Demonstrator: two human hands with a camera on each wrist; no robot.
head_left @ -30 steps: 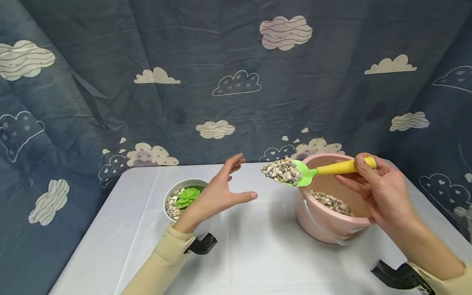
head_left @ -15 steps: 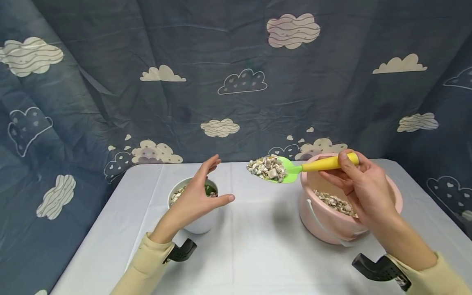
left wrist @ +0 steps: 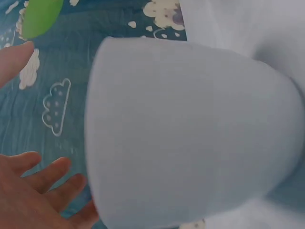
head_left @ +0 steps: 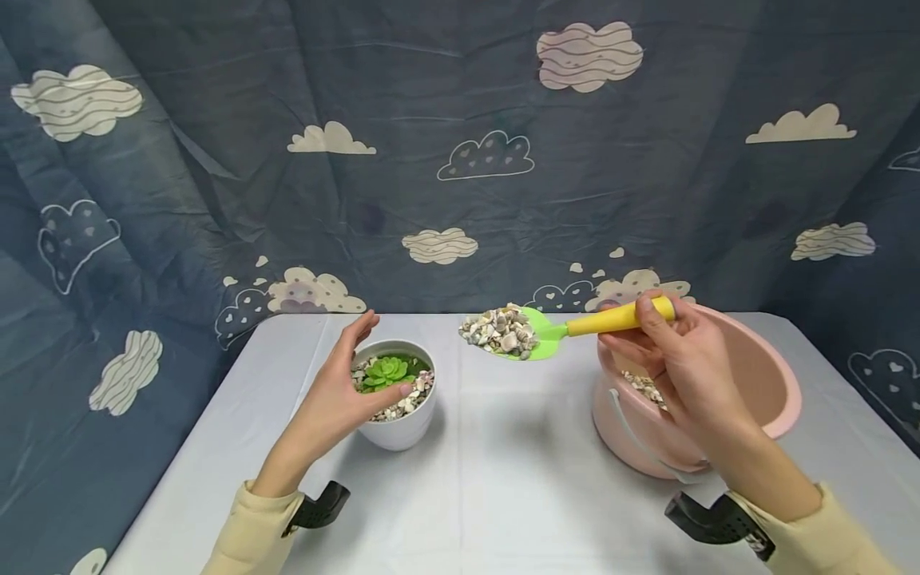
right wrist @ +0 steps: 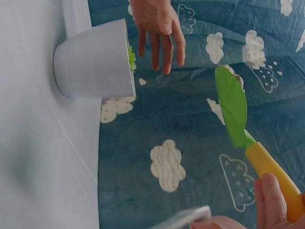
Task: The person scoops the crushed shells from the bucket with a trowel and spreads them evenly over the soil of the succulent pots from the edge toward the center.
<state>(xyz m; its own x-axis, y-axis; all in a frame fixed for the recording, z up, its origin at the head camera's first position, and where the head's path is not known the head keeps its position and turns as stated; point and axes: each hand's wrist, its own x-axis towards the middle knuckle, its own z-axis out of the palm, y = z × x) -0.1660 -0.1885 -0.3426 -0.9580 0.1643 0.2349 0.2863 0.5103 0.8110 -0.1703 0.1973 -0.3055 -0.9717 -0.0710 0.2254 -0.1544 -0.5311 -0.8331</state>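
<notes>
Behind the white table (head_left: 496, 503), we saw a big dark blue cloth (head_left: 489, 88) with cloud shapes on it. On the right of the table stood a pink bucket (head_left: 664, 438). To the left, well apart from the bucket, we saw a white pot (head_left: 398, 431) standing upright. Up in the air between the two was a trowel (head_left: 557, 334), lying almost flat, with its green end pointing left. The right hand (head_left: 686, 355) was up near the bucket, and it pinched the trowel's yellow handle between thumb and fingers. The left hand (head_left: 327, 399) was up just left of the pot, with its thumb and fingers spread wide apart. We saw a little green plant (head_left: 386, 371) in the pot. Smallest were the stones (head_left: 501, 331): a heap on the trowel, more around the plant, and some inside the bucket.
</notes>
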